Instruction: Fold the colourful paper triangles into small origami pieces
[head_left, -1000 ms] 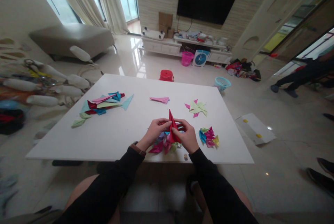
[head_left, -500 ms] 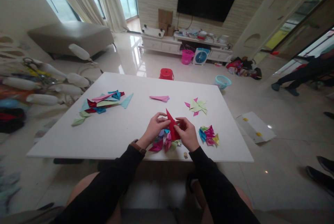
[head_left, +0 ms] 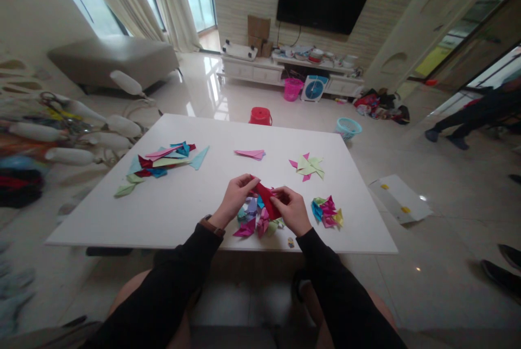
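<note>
Both my hands pinch one folded red paper piece (head_left: 267, 200) just above the white table (head_left: 195, 202). My left hand (head_left: 237, 195) grips its upper left end. My right hand (head_left: 292, 209) grips its right side. The piece lies tilted, nearly flat, pointing up-left. Under my hands sits a small heap of folded coloured paper (head_left: 254, 221) in pink, purple and blue. My sleeves are black, and a watch shows on my left wrist.
A spread of paper triangles (head_left: 160, 162) lies at the table's left. A pink folded piece (head_left: 249, 154), a green-pink pinwheel (head_left: 308, 167) and a colourful folded cluster (head_left: 326, 212) lie further out. On the floor beyond stand a red bucket (head_left: 260, 116) and a blue basket (head_left: 347, 129). A person's legs (head_left: 468, 115) show at right.
The red piece stood upright with its point up; now it is tipped down and folded flatter between my hands, which have lowered slightly toward the heap.
</note>
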A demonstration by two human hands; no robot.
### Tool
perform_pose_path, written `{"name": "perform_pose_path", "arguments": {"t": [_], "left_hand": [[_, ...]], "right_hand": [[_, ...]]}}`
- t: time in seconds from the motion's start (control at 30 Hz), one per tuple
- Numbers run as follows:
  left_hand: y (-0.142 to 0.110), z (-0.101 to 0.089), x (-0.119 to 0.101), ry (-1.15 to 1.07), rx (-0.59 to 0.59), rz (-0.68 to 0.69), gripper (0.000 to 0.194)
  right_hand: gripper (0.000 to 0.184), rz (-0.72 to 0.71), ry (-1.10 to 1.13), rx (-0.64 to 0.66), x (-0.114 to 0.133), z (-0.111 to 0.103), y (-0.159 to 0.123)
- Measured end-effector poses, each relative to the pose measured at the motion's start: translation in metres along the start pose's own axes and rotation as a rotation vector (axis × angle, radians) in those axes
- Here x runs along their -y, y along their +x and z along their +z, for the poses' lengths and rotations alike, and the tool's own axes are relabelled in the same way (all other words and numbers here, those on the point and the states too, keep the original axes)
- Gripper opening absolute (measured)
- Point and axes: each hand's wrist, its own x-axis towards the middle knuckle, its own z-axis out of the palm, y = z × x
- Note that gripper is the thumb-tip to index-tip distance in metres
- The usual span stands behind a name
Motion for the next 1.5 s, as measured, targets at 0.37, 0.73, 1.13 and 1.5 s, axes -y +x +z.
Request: {"name": "perform_pose_path", "arguments": {"t": [0.37,0.73,1.13,1.5], "left_hand": [[0.001,-0.004,-0.005,0.024,-0.015,0.050,0.037],[0.006,-0.007,0.001,-0.014,-0.051,0.054,0.040],[0.010,-0.014,0.001,0.066,-0.050,0.063,0.037],[0.012,-0.018,0.000,0.054,-0.086,0.080,0.038]], "right_hand": [[0.017,0.017,0.016,0.001,0.000,-0.001,0.002],[0.014,0.023,0.041,0.003,0.002,-0.004,0.001],[0.013,-0.023,-0.021,-0.003,0.000,-0.007,0.002],[0.013,-0.023,-0.054,-0.029,0.003,-0.009,0.001]]}}
